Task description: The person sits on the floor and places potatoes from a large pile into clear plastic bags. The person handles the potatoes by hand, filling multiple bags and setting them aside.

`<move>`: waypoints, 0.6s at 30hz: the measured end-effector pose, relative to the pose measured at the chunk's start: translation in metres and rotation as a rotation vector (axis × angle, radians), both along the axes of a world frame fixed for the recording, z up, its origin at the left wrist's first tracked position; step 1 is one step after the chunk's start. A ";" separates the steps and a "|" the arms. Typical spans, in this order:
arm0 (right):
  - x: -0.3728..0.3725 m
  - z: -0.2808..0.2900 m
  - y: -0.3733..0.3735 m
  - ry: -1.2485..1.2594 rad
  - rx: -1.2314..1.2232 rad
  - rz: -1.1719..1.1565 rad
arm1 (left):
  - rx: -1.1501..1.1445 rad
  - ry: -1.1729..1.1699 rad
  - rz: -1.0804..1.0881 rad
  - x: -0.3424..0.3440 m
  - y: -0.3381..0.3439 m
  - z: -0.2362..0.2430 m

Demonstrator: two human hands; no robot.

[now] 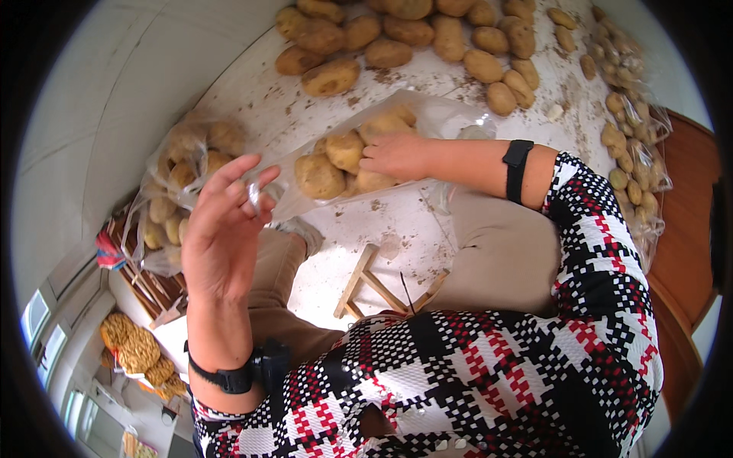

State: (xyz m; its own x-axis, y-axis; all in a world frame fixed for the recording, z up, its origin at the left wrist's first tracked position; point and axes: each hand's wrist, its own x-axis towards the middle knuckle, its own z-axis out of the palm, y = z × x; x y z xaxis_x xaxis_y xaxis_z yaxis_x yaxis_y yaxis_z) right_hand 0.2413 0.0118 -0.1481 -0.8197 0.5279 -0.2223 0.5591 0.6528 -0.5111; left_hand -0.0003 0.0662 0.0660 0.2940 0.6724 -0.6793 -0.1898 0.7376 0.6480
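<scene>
A clear plastic bag (305,204) lies on the floor in front of me with several potatoes (319,175) in it. My right hand (395,156) reaches in from the right and its fingers curl over a potato (376,181) among them. Whether the hand is inside the bag or over its film is hard to make out. Raised at the bag's left end, my left hand (227,225) has its fingers apart and slightly bent. Something shiny shows at those fingers, a ring or a bit of film; I cannot tell which.
Loose potatoes (408,32) are heaped on the dirt-specked white floor (259,103) beyond the bag. One filled bag (179,179) stands at left; more filled bags (637,164) line the right, beside a brown wooden panel (691,198). A small wooden stool (357,282) is beneath me.
</scene>
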 end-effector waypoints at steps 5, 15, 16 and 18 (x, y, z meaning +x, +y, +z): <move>0.036 0.068 0.042 0.194 -0.400 -0.295 | -0.002 -0.033 0.008 0.003 0.004 0.003; 0.245 0.047 0.011 0.154 0.158 -1.653 | 0.036 -0.155 -0.033 0.003 0.009 0.002; 0.251 0.023 -0.002 0.016 0.007 -1.621 | 0.037 -0.128 -0.025 0.004 0.009 0.001; 0.251 -0.020 -0.025 -0.243 -0.075 -1.637 | 0.061 -0.104 -0.035 0.004 0.009 0.002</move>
State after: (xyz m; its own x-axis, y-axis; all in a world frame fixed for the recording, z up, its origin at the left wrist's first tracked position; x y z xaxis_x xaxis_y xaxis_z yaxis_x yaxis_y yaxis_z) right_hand 0.4923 -0.0132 -0.1680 0.6135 0.7231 -0.3173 0.6506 -0.6906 -0.3158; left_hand 0.0040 0.0754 0.0683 0.3847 0.6995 -0.6023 -0.2336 0.7050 0.6696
